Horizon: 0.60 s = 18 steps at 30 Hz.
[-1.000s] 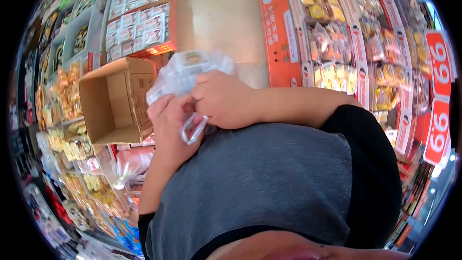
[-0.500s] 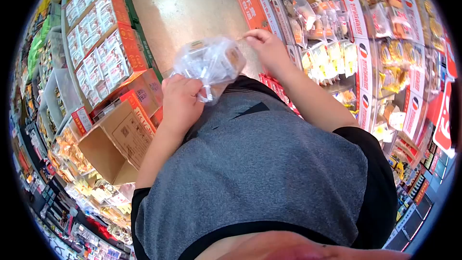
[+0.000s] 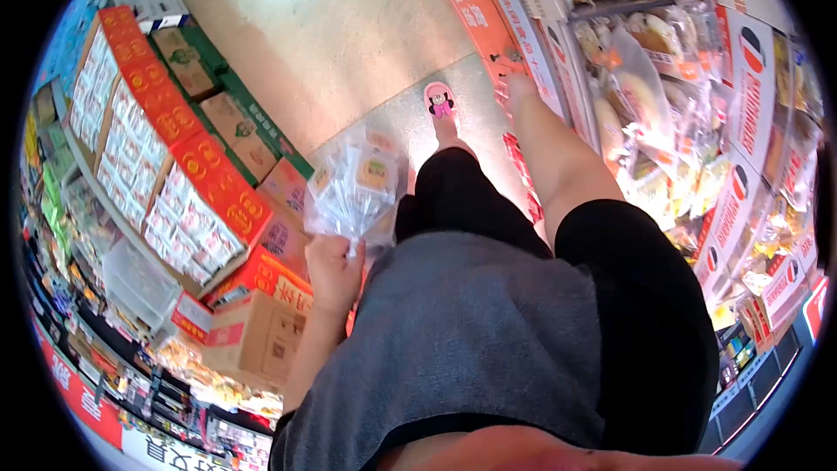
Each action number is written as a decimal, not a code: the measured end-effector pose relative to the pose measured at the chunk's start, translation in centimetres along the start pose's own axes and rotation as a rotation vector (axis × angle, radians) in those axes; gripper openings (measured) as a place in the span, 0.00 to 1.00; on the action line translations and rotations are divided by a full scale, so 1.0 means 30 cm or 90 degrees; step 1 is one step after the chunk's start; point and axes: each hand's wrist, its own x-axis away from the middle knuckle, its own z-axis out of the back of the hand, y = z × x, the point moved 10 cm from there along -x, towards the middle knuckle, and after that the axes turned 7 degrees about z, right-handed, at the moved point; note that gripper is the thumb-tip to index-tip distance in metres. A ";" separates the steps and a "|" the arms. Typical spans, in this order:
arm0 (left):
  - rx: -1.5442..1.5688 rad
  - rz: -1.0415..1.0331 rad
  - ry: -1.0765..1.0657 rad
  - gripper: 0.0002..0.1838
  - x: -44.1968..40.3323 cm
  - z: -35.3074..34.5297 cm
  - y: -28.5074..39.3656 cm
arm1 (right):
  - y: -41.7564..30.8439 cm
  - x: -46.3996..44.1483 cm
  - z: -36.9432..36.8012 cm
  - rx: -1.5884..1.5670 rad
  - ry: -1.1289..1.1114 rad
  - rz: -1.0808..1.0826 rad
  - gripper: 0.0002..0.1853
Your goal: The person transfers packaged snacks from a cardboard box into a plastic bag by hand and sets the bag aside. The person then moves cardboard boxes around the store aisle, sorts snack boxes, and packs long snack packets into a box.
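Note:
My left hand (image 3: 334, 269) is closed around the gathered neck of a clear plastic bag (image 3: 353, 187). The bag holds small packages with round labels and hangs over the floor, beside my dark trouser leg. My right arm reaches forward along the right-hand shelf, and my right hand (image 3: 520, 92) is near the orange printed panel (image 3: 466, 13). Its fingers cannot be made out.
Red boxes (image 3: 214, 187) of small white packets stand at the left, above a cardboard box (image 3: 253, 340). Bagged foods (image 3: 641, 78) fill the right shelves. A foot in a pink slipper (image 3: 438, 100) is on the floor (image 3: 305, 26).
My right hand has let go of the bag and moved away to the right. The bag now hangs gathered below my left hand. The view has shifted, showing more floor and a slippered foot.

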 end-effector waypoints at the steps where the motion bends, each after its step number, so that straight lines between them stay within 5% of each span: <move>1: 0.009 0.005 -0.035 0.19 -0.028 -0.037 -0.029 | 0.014 -0.049 -0.012 -0.037 0.015 -0.002 0.17; 10: 0.012 0.013 -0.136 0.16 -0.140 -0.193 -0.195 | 0.091 -0.264 -0.015 -0.280 0.177 0.037 0.11; 18: 0.012 0.026 -0.132 0.15 -0.193 -0.206 -0.238 | 0.085 -0.267 -0.109 -0.472 0.030 0.033 0.10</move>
